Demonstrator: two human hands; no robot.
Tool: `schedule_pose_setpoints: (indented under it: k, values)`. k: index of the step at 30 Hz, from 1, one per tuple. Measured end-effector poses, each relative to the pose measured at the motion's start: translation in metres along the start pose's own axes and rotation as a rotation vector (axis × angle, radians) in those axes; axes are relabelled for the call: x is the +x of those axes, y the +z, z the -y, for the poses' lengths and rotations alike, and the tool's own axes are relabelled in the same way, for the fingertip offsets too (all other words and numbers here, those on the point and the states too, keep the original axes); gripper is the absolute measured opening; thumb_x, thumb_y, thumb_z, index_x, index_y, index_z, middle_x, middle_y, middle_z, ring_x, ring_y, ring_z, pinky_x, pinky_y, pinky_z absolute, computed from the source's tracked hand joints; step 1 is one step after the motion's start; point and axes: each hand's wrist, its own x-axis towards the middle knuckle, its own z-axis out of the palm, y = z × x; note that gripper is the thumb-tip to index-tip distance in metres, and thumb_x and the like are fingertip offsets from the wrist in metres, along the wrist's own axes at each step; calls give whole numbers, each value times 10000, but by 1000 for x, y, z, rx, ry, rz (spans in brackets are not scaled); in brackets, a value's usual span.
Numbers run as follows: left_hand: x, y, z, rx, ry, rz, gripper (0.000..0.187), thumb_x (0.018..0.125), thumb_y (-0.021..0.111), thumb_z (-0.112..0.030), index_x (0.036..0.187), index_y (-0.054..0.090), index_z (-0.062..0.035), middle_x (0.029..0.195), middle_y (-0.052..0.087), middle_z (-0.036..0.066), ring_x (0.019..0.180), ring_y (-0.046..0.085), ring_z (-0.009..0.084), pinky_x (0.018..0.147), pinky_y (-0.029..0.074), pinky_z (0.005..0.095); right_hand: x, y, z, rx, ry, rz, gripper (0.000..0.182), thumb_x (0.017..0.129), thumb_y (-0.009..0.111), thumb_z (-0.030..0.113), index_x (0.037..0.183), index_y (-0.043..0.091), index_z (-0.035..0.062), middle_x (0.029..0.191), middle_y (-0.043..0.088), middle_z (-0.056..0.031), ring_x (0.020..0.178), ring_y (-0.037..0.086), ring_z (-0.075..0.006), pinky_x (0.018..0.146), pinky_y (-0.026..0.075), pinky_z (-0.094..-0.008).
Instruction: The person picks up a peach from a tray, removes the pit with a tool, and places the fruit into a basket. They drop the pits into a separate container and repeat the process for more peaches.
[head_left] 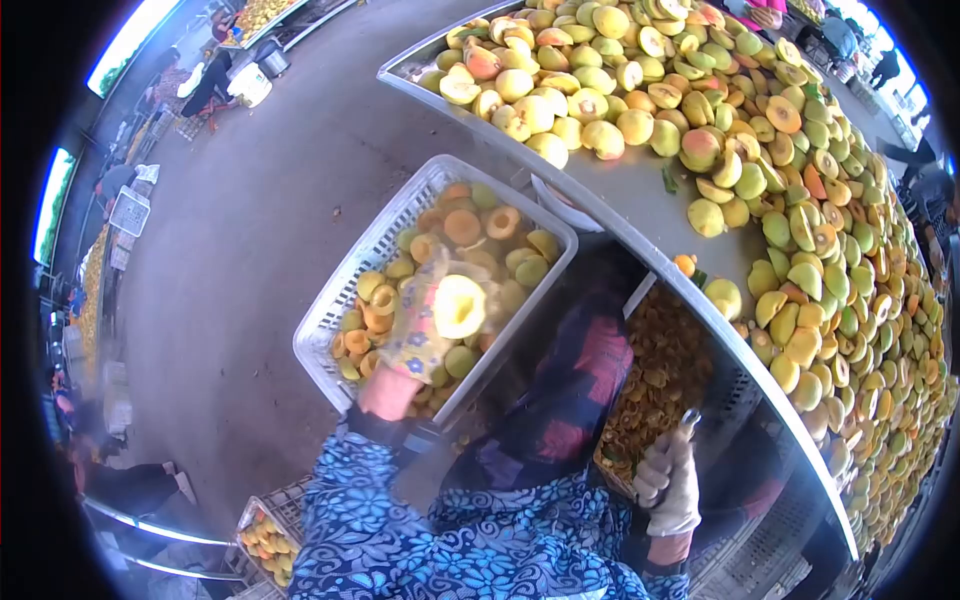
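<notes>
My left hand [413,320], in a thin flower-patterned glove, is over a white plastic crate [325,322] of halved fruit. In its fingers is a pale yellow peach half [460,306], cut face up; the fingertips are blurred. My right hand [668,484], in a whitish knit glove, is low on the right, closed around a small tool [690,418]. Only that tool's shiny metal tip shows; the grip hides the rest. Below and beside the right hand, a container holds brown-yellow pits and scraps [655,375].
A metal-edged table [690,245] heaped with peach halves [800,230] curves along my right. Its raised rim lies between my knees and the fruit. Another crate of fruit [268,545] stands at lower left. Other people, a white bucket [250,84] and more crates are farther back.
</notes>
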Motion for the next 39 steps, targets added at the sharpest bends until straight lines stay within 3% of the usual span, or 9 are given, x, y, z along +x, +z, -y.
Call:
schedule_pose_setpoints:
  k: [5, 7, 9, 13, 20, 26, 32, 36, 39]
  values:
    - [90, -81, 40, -383, -316, -217, 317, 1002, 538, -365, 1080, 668, -87, 931, 685, 51, 841, 658, 119, 738, 529, 231, 12, -35, -13, 124, 122, -137, 297, 956, 600, 436, 829, 530, 177, 581, 296, 67, 444, 293, -67, 387, 212, -230]
    - [131, -91, 82, -109, -218, -283, 409, 1007, 489, -403, 1159, 643, -55, 1115, 665, 132, 1002, 651, 219, 842, 526, 302, 19, -43, -16, 185, 107, -136, 281, 967, 596, 392, 840, 509, 156, 577, 349, 64, 440, 336, -78, 394, 266, -234]
    - [154, -88, 121, 1222, 213, -110, 466, 1008, 450, -387, 1287, 578, -36, 1331, 555, 208, 1219, 540, 317, 1006, 447, 399, 26, -43, -17, 169, 133, -233, 391, 930, 601, 512, 715, 429, 235, 570, 305, 94, 426, 295, -52, 364, 218, -219]
    - [158, -57, 181, 1187, -195, -98, 778, 919, 557, -485, 1520, 298, -65, 1575, 262, 198, 1464, 223, 357, 1184, 229, 415, 12, -19, -11, 49, 55, -329, 342, 948, 581, 493, 771, 482, 217, 612, 332, 91, 456, 315, -53, 395, 231, -212]
    - [172, -149, 80, 821, -62, 290, 410, 913, 620, -319, 1225, 646, -54, 1212, 663, 135, 1125, 613, 289, 1010, 461, 383, 4, -36, -7, 147, 42, -226, 292, 945, 598, 472, 839, 534, 207, 643, 344, 82, 494, 340, -54, 412, 250, -220]
    - [212, -219, -76, 702, 442, -91, 387, 974, 526, -186, 1316, 544, -6, 1280, 608, 107, 1182, 579, 215, 1022, 450, 344, -22, -29, -1, 143, 41, -171, 269, 956, 593, 430, 850, 533, 190, 651, 362, 69, 496, 347, -67, 421, 262, -226]
    - [243, -13, -133, 165, 277, 472, 650, 902, 632, -398, 1401, 460, -18, 1404, 514, 114, 1322, 457, 248, 1136, 321, 384, -33, -7, 3, 27, -18, -231, 425, 959, 517, 576, 732, 488, 218, 534, 372, 82, 393, 310, -52, 338, 213, -203]
    - [242, 138, -84, 1368, 409, 451, 687, 772, 779, -320, 1360, 522, -73, 1404, 506, 195, 1322, 464, 329, 1058, 413, 414, -36, -9, 6, 72, -24, -262, 364, 962, 546, 538, 787, 527, 219, 545, 366, 89, 397, 323, -59, 338, 230, -212]
    - [242, 148, -81, 1207, 394, 429, 699, 739, 801, -315, 1329, 533, -53, 1327, 573, 180, 1211, 556, 343, 1012, 442, 420, -61, 10, 19, -65, -94, -181, 311, 982, 560, 467, 882, 582, 173, 613, 444, 66, 493, 402, -58, 416, 320, -209]
